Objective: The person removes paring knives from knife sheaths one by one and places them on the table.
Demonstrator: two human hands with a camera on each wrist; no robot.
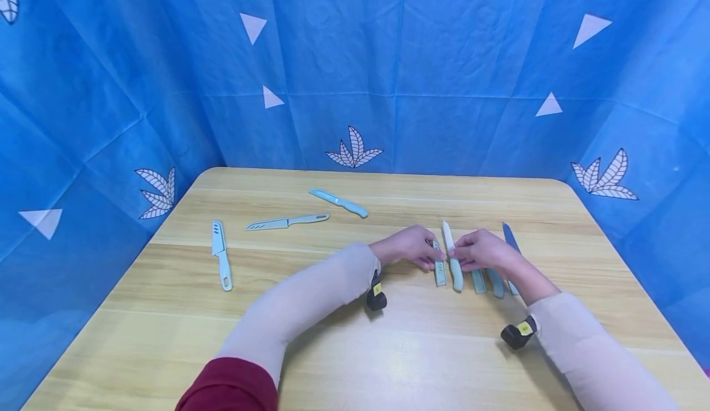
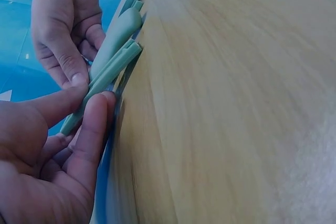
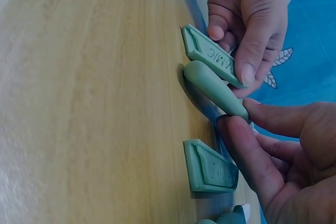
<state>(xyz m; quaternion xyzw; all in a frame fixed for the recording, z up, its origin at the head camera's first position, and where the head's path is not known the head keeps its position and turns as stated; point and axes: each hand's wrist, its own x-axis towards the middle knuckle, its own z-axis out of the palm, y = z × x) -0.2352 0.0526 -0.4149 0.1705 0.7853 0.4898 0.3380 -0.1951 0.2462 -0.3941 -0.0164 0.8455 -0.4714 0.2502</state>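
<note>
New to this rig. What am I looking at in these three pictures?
No robot: a person's bare left hand and right hand do the work. The wide picture comes from a head camera looking forward and down; each close-up comes from a camera worn on one wrist, left and right. The left hand holds a sheath; the right hand pinches a knife near the blade's base. On the table, three more knives lie to the left; another sheath lies right of the held knife.
</note>
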